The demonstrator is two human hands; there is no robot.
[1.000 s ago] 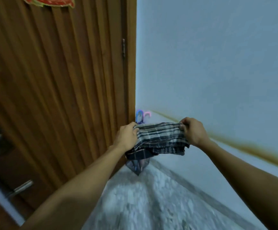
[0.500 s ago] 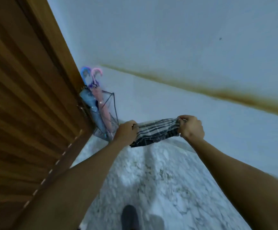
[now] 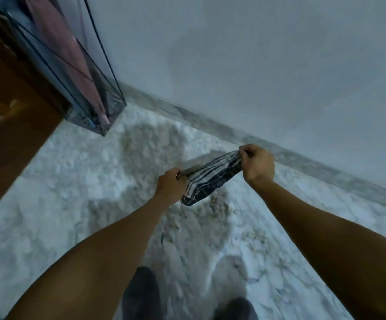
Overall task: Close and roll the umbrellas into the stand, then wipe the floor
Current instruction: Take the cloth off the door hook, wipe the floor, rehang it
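Note:
A dark plaid cloth point(image 3: 210, 179) with white stripes hangs stretched between both hands, a little above the marble floor point(image 3: 76, 181). My left hand point(image 3: 171, 185) pinches its near end and my right hand point(image 3: 257, 165) pinches its far end. At the upper left a clear umbrella stand point(image 3: 109, 105) sits on the floor in the corner, with a rolled pink umbrella point(image 3: 65, 51) standing inside it. The top of the stand and the umbrella handles are out of frame.
A brown wooden door point(image 3: 9, 107) fills the left side behind the stand. A pale wall point(image 3: 256, 65) with a grey skirting strip point(image 3: 302, 162) runs along the right. My dark-clad knees or feet point(image 3: 141, 294) show at the bottom edge.
My view has tilted sharply down from the door and wall to the floor. Both hands have lowered with the cloth held between them, and the stand now sits closer at the upper left.

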